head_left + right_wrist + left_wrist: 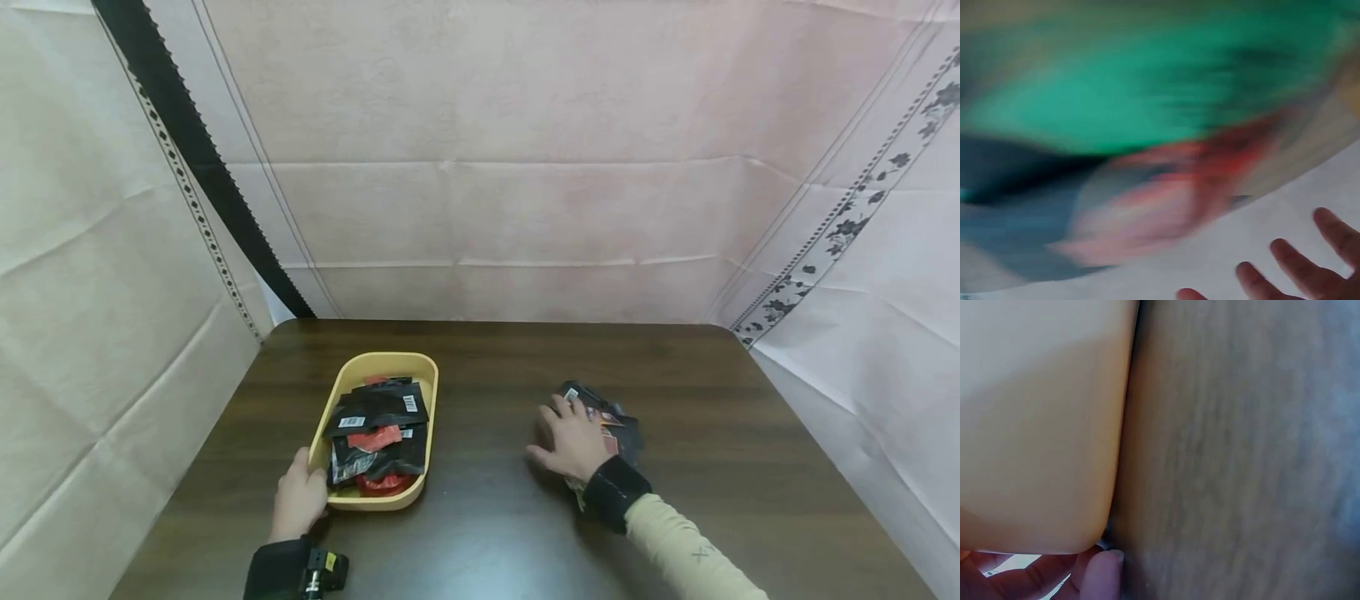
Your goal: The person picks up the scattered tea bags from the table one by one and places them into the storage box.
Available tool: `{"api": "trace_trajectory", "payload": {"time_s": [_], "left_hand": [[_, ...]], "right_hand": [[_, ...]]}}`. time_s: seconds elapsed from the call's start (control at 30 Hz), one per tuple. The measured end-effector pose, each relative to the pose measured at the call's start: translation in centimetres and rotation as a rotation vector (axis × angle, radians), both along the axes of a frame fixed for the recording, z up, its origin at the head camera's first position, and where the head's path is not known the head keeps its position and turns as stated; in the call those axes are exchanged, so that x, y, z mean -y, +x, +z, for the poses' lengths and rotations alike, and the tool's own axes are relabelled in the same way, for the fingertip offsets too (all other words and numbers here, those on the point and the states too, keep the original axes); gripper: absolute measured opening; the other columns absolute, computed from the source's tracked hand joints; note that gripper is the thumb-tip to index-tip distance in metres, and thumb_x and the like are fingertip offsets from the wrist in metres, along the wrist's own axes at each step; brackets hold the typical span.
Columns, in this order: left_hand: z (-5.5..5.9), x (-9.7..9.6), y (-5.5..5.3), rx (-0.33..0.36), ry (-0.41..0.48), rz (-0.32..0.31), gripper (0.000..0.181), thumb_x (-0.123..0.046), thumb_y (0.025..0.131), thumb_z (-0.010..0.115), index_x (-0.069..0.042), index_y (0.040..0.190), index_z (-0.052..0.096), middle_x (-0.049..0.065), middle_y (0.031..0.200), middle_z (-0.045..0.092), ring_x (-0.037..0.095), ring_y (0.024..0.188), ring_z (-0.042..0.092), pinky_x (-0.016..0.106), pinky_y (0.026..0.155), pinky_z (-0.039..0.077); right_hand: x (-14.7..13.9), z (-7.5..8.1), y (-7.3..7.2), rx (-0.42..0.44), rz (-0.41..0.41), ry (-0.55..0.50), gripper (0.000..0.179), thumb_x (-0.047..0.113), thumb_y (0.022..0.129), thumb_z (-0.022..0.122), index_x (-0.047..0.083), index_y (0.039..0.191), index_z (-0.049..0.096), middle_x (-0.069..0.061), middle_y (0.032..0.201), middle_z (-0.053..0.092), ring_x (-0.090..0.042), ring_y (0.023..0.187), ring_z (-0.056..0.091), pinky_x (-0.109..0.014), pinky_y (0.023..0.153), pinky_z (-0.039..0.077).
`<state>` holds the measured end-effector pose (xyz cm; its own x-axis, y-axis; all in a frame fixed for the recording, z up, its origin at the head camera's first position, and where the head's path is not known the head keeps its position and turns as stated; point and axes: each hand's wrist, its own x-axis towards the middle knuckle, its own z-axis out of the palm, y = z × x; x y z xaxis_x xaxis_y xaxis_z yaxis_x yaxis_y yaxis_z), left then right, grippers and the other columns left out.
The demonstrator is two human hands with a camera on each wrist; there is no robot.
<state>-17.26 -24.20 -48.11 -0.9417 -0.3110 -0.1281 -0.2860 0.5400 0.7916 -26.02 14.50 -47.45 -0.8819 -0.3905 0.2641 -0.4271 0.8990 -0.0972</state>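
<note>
A yellow plastic basket (432,400) stands on the left of the table, filled with black and red packets (382,408). My left hand (297,497) grips its near left corner. In the left wrist view the basket's smooth wall (1041,444) fills the left side, with fingers (1100,575) at its lower corner. My right hand (572,442) is over a pile of dark packets (624,433) on the right, fingers spread, hiding part of the pile. The right wrist view is blurred, showing a green packet (1104,100), a red-printed one (1166,206) and outstretched fingers (1300,265).
The dark wooden table (480,467) has rounded far corners, and its surface lies between the basket and the pile. Pale cloth sheets (487,208) hang behind the table and along both sides. A black strip (202,158) slants down the left sheet.
</note>
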Motion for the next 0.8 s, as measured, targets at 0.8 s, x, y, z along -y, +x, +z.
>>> {"api": "trace_trajectory", "payload": {"time_s": [0.8], "left_hand": [[0.1,0.1,-0.1,0.017,0.018,-0.012,0.030,-0.007,0.090,0.029,0.002,0.118,0.035,0.029,0.102,0.049,0.029,0.069,0.054,0.034,0.049,0.049]], "right_hand": [[-5.5,-2.8,0.0,0.009,0.038,-0.079,0.026,0.015,0.065,0.069,0.011,0.089,0.059,-0.013,0.091,0.045,-0.034,0.080,0.045,-0.041,0.057,0.046]]}}
